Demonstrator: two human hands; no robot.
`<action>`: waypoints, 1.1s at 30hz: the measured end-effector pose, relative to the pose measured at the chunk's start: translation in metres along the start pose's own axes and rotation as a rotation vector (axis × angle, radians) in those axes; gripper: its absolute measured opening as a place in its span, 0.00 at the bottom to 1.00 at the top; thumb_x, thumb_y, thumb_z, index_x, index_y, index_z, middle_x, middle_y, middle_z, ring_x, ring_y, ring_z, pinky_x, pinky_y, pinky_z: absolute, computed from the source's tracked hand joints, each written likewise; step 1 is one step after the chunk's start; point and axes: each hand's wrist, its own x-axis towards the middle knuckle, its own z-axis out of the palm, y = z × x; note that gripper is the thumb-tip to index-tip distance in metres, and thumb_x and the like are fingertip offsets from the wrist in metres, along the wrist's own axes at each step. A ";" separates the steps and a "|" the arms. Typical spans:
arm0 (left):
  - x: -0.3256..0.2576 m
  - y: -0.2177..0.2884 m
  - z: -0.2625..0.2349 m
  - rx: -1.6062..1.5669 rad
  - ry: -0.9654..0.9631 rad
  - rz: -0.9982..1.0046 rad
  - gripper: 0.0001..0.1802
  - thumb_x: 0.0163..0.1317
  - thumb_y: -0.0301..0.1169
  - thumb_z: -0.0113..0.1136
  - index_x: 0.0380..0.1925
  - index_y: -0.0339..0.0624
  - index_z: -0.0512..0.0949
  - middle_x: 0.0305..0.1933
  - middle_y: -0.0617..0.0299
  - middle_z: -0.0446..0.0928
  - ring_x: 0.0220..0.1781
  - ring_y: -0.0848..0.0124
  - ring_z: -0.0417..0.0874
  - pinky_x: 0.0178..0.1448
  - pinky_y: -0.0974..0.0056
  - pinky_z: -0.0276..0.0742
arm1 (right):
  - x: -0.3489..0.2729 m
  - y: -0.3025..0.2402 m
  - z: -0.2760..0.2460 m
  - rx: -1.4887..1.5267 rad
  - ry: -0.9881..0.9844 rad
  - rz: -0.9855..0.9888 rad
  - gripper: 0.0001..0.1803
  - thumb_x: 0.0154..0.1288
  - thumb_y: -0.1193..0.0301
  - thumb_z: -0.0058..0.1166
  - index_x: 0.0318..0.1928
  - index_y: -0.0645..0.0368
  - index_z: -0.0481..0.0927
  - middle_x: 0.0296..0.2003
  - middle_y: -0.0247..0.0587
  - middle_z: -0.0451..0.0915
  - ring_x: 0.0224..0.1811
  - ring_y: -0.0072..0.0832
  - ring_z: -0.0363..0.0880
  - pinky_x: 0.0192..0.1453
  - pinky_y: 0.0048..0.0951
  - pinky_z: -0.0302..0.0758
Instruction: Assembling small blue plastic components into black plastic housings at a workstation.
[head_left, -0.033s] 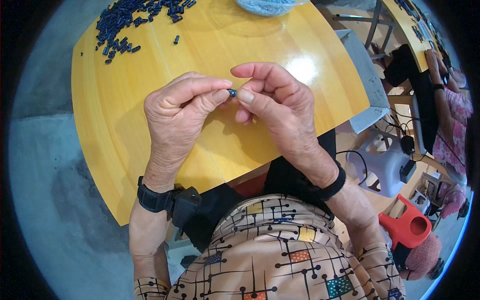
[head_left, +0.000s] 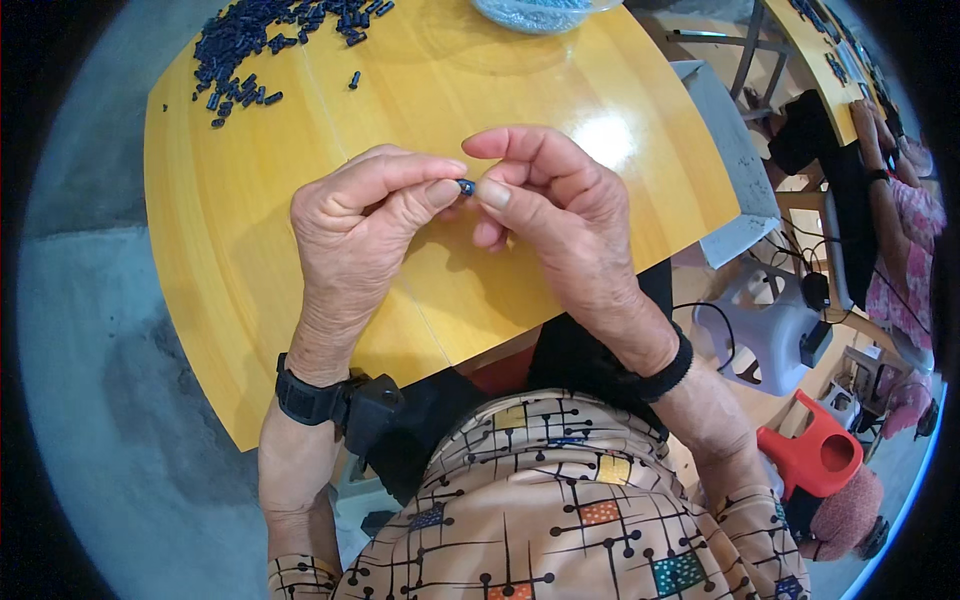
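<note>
Over the yellow wooden table (head_left: 430, 300), my two hands meet at a small dark blue cylindrical piece (head_left: 467, 187). My left hand (head_left: 365, 210) pinches its left end between thumb and forefinger. On its other end press the thumb and a finger of my right hand (head_left: 560, 205), whose forefinger is raised and curved. Fingers cover most of the piece, so its full shape is hidden. Farther off, a single small dark piece (head_left: 354, 80) lies by itself. A heap of similar dark blue pieces (head_left: 245, 50) spreads across the far left of the table.
A clear round bowl (head_left: 540, 15) with light blue small contents stands at the far edge. To the right are a grey tray (head_left: 740, 235), a pale plastic stool (head_left: 755, 330) with cables, a red stool (head_left: 815, 445), and another person's arm (head_left: 875, 150) at a second table.
</note>
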 end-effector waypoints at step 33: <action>-0.003 0.003 0.012 -0.353 -0.013 -0.134 0.07 0.57 0.21 0.63 0.37 0.34 0.83 0.32 0.59 0.82 0.33 0.74 0.82 0.40 0.72 0.79 | 0.007 -0.003 -0.006 0.124 -0.105 0.037 0.13 0.64 0.71 0.58 0.47 0.62 0.78 0.29 0.28 0.78 0.30 0.14 0.75 0.31 0.14 0.69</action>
